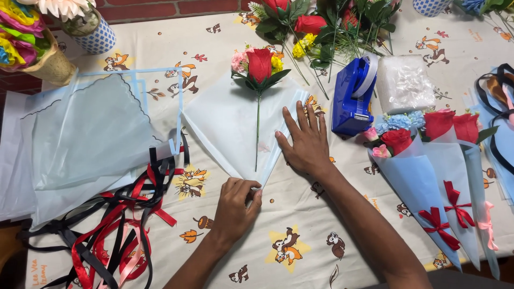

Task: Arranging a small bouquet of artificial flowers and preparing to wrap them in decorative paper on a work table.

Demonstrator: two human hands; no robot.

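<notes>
We are wrapping the artificial red rose (259,65), lying centred on the pale blue wrapping sheet (225,126) on the worktop (300,214). Left hand (234,206) is pinching the sheet's bottom corner; right hand (306,143) is pressing flat, fingers apart, on its right edge. Next move, we judge: folding that edge over the stem.

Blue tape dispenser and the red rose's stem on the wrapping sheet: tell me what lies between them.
In the head view, the right hand lies flat between the stem and the blue tape dispenser, pressing the pale blue wrapping sheet's right edge onto the tablecloth.
</notes>
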